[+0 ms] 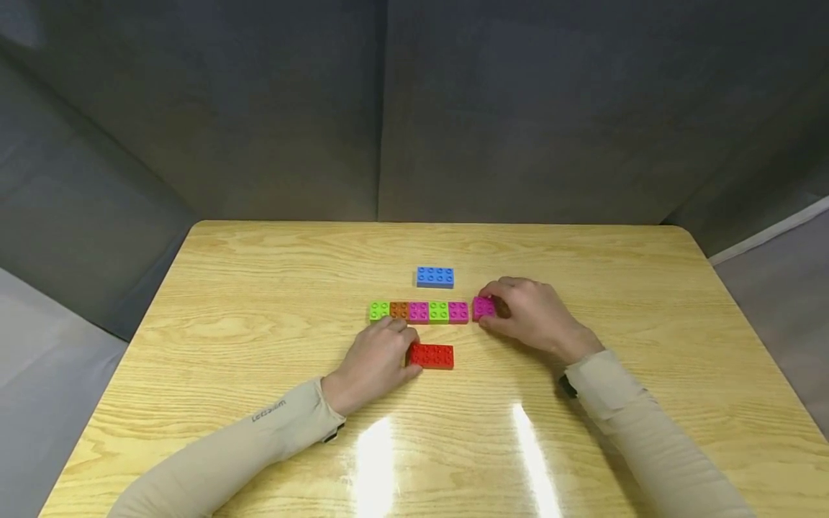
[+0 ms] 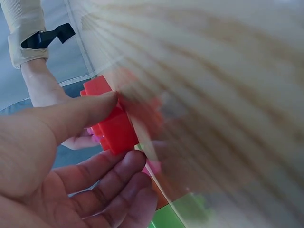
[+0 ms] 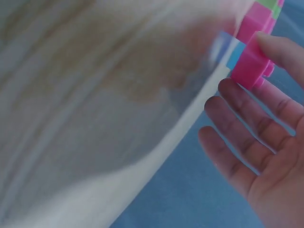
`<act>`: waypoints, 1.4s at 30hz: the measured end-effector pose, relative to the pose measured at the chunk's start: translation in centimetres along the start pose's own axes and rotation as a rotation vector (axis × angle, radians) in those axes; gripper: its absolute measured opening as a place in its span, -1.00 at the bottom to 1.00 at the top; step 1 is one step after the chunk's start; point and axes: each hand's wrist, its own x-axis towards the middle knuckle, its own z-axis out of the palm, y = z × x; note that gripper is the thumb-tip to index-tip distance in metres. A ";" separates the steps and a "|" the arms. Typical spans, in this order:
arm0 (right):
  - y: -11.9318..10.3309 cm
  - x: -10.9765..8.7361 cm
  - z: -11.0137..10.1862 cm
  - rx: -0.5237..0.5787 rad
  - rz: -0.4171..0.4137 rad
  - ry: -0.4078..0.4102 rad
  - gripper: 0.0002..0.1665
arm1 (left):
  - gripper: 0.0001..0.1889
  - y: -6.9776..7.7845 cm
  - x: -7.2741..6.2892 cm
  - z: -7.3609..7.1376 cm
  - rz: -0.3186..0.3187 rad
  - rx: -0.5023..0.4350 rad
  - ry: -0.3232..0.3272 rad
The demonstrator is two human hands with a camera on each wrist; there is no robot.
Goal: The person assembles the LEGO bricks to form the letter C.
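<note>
My left hand (image 1: 382, 356) grips the left end of a long red toy building brick (image 1: 435, 357), its thumb on the near side; the left wrist view shows the red brick (image 2: 116, 130) between thumb and fingers. With thumb and fingers, my right hand (image 1: 537, 316) pinches a square magenta brick (image 1: 483, 309). In the right wrist view this magenta brick (image 3: 251, 61) stands between thumb and index finger. A small gap parts it from a straight row of square bricks (image 1: 438, 312), coloured lime, orange-brown and magenta. Left-hand fingers partly cover the row's left end.
A long blue brick (image 1: 435, 277) lies behind the row. Everything rests on a wood-grain table (image 1: 259, 288) with rounded far corners. Grey curtains (image 1: 518, 108) hang behind it and at both sides. Light reflections streak the near tabletop.
</note>
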 end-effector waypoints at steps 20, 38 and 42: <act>-2.7 -0.7 -2.6 0.156 -0.030 0.051 -0.57 | -0.61 0.1 0.2 -0.4 -0.020 -0.018 -0.022; -4.9 -1.6 -1.8 0.104 -0.157 0.068 -0.57 | -0.62 0.1 0.4 -0.3 -0.028 -0.035 -0.026; -5.3 -1.8 -1.4 0.104 -0.170 0.064 -0.54 | -0.62 0.2 0.4 -0.3 -0.028 -0.030 -0.027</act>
